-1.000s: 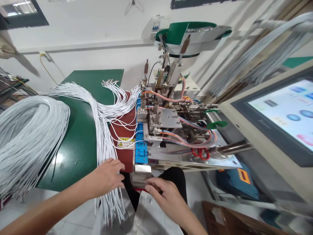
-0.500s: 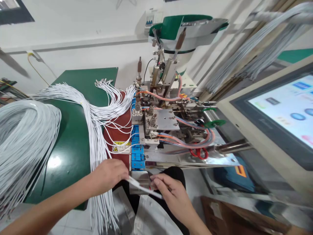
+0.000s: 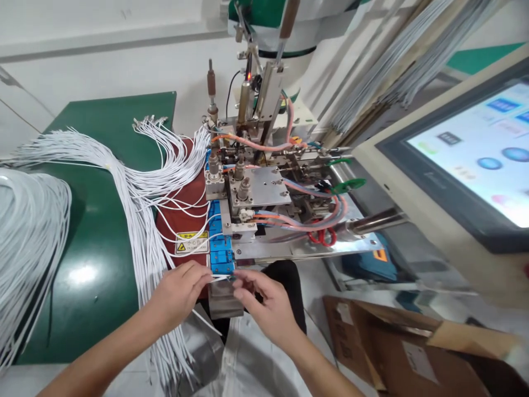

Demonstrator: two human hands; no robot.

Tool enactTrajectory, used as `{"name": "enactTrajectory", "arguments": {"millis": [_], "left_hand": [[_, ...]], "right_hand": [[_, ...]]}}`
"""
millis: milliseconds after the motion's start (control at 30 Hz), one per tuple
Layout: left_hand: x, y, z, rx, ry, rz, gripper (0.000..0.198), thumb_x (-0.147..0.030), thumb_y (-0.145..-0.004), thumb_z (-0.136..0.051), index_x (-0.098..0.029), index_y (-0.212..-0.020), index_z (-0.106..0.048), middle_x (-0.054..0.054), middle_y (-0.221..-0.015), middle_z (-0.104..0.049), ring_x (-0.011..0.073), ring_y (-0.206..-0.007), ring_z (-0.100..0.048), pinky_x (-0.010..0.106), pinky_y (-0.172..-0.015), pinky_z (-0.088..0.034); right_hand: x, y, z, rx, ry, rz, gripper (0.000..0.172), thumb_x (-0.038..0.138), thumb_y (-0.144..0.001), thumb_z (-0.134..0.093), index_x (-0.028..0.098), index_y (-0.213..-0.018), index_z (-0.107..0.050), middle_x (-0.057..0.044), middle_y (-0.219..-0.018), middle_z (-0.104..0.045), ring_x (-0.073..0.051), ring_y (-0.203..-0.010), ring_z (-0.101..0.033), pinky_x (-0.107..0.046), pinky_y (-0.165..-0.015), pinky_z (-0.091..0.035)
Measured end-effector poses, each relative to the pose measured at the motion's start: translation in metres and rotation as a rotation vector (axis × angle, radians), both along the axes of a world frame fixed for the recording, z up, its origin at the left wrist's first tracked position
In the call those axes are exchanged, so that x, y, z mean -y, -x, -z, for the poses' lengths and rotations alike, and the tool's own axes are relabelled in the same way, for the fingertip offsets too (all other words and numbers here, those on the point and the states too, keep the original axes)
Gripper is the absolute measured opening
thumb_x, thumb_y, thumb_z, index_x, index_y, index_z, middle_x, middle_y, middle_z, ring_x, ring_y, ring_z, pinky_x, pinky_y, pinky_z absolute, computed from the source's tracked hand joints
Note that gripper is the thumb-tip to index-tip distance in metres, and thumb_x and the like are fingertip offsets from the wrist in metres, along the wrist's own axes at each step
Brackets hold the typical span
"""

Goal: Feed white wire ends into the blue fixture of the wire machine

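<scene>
My left hand (image 3: 184, 289) is closed in a pinch on a white cable (image 3: 219, 278) just in front of the machine's blue clamp blocks (image 3: 222, 256). From the left fingers the cable's thin strands point right. Curled at their tips is my right hand (image 3: 266, 303), its fingertips on the cable end; the exact contact is small and partly hidden. Left of my hands, a thick bundle of white cables (image 3: 134, 242) hangs over the green table's edge. Several single cables run from the bundle's side into the blue blocks.
The metal machine (image 3: 264, 187), with hoses and cylinders, stands ahead. A touch screen (image 3: 467, 149) leans in from the right. Another cable coil (image 3: 33, 248) lies on the green table (image 3: 95, 314). Cardboard boxes (image 3: 397, 347) sit low at right. A warning label (image 3: 192, 242) is beside the blocks.
Both hands have come up nearer the blue blocks with the cable. Its end now lies level between my fingertips instead of slanting down past the right hand. The view has shifted right and down.
</scene>
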State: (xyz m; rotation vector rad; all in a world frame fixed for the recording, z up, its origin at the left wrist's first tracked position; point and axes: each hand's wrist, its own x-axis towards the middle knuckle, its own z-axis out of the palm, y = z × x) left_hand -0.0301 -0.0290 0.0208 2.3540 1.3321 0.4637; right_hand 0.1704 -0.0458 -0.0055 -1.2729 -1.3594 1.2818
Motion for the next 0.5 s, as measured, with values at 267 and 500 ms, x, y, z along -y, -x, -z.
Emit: {"name": "enactTrajectory", "arguments": {"millis": [267,500], "left_hand": [[-0.004,-0.007,0.004,0.188,0.052,-0.019,0.017,-0.022,-0.088,-0.046,-0.020,-0.091,-0.062,0.002,-0.081,-0.064,0.0118,-0.073,-0.060,0.022,-0.067,-0.048],[0.002,-0.001,0.000,0.172,0.176,-0.086,0.015,-0.024,-0.087,-0.047,-0.022,-0.097,-0.059,-0.002,-0.080,-0.067,0.0107,-0.069,-0.062,0.021,-0.063,-0.047]], "right_hand": [[-0.008,0.001,-0.009,-0.037,0.040,-0.037,0.013,0.026,-0.071,-0.061,0.016,-0.080,-0.061,-0.001,-0.065,-0.061,-0.011,-0.056,-0.053,-0.023,-0.054,-0.046],[-0.003,-0.002,-0.003,-0.127,0.071,-0.034,0.030,0.044,-0.076,-0.056,0.016,-0.084,-0.061,0.001,-0.057,-0.051,-0.010,-0.050,-0.047,-0.022,-0.047,-0.041]]}}
